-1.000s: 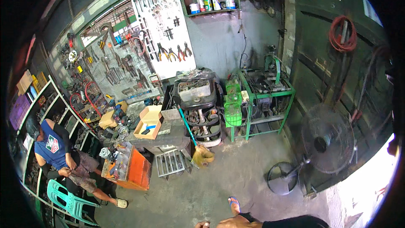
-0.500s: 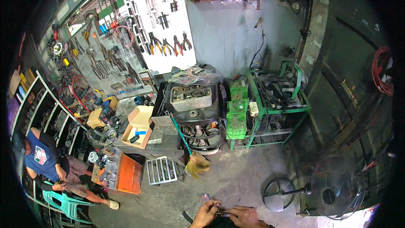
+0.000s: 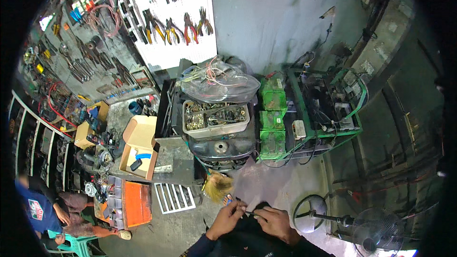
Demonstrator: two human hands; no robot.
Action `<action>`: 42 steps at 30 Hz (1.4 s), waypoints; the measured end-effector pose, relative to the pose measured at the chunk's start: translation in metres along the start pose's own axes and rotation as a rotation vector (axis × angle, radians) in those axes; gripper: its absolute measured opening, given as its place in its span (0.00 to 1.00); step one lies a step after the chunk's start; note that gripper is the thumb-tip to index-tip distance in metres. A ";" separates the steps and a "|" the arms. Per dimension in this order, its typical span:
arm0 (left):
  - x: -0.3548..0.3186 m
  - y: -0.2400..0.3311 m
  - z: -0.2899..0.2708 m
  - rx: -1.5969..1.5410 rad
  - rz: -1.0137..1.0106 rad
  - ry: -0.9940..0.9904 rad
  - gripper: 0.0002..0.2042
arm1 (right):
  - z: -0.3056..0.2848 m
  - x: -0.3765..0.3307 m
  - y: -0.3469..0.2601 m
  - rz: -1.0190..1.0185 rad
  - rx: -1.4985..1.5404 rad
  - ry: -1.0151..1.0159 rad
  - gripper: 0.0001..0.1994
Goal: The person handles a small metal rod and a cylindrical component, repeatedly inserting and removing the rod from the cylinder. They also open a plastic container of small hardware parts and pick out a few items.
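Observation:
At the lower middle, my left hand (image 3: 225, 220) and my right hand (image 3: 274, 222) are close together in front of my dark clothing. Both are closed, pinching a small, thin, dark piece (image 3: 251, 213) from its two ends. Its kind is too small to make out, and the fingers cover much of it. Just beyond my left hand, the straw head of a broom (image 3: 218, 186) rests near the floor.
A plastic parts bin (image 3: 216, 130) full of small hardware sits ahead, beside green batteries (image 3: 272, 143) and a green metal frame (image 3: 350, 135). A fan (image 3: 378, 231) stands right. To the left are an open cardboard box (image 3: 138, 150), an orange drawer case (image 3: 137, 203) and a seated person (image 3: 45, 212).
My view has tilted down and come closer to the bench, so my hands and forearms show higher in the picture. Both hands still hold the small dark piece.

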State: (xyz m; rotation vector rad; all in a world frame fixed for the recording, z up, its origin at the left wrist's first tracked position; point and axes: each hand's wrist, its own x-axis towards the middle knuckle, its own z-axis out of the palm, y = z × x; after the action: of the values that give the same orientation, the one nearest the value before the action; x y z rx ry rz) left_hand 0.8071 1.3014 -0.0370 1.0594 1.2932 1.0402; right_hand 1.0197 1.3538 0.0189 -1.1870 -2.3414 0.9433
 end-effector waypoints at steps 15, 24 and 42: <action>0.111 0.068 -0.059 -0.239 -0.233 0.320 0.12 | -0.030 0.217 0.037 -0.184 0.124 -0.366 0.11; 0.139 0.086 -0.061 -0.397 -0.080 0.693 0.16 | -0.223 0.381 -0.013 -0.435 0.908 0.093 0.19; 0.142 0.082 -0.051 -0.771 0.044 0.930 0.16 | -0.111 0.548 0.032 -0.593 -0.154 0.216 0.14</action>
State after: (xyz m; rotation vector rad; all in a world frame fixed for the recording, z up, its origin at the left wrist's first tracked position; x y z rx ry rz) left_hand 0.7587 1.4580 0.0135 -0.0326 1.3430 1.9706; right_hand 0.7788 1.8556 0.0819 -0.5392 -2.3978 0.4139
